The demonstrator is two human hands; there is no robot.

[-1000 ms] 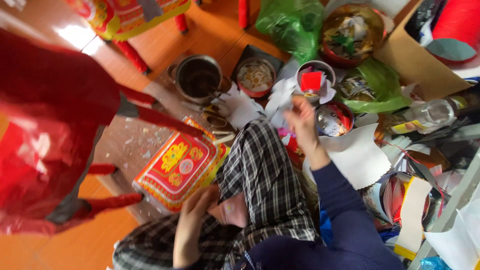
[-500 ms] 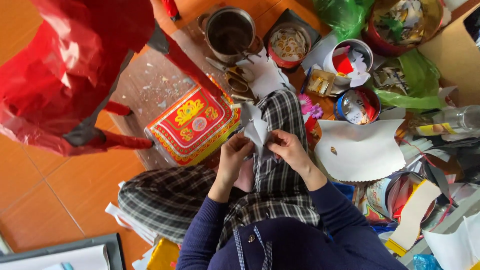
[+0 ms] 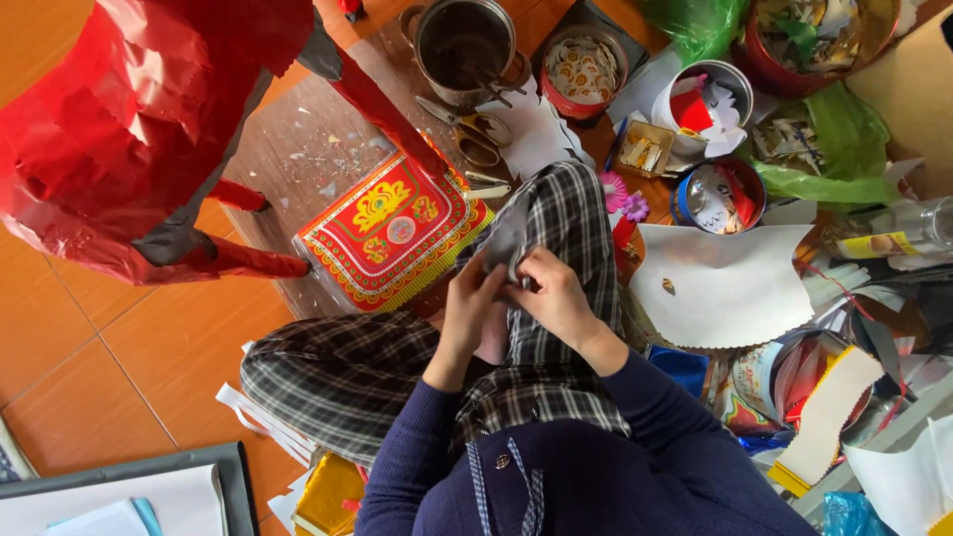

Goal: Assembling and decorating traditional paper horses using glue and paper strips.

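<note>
While both hands (image 3: 516, 293) pinch grey paper (image 3: 504, 241), clutter crowds rt side.

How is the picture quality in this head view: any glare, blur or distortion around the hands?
Head view: even daylight, soft shadows; both hands, left hand and right hand, reasonably sharp on the pale paper piece; glare on the red foil figure and orange floor tiles; wide-angle bending at the edges.

- Orange-brown floor tiles (image 3: 119, 357) with pale grout lines fill the 7 to 9 o'clock area.
- A worn wooden board (image 3: 298, 149) flecked with paper scraps lies at about 11 o'clock.
- Soft, even daylight falls across the floor, without hard shadows.
- A tan cardboard sheet (image 3: 908, 89) sits at 2 o'clock.
</note>
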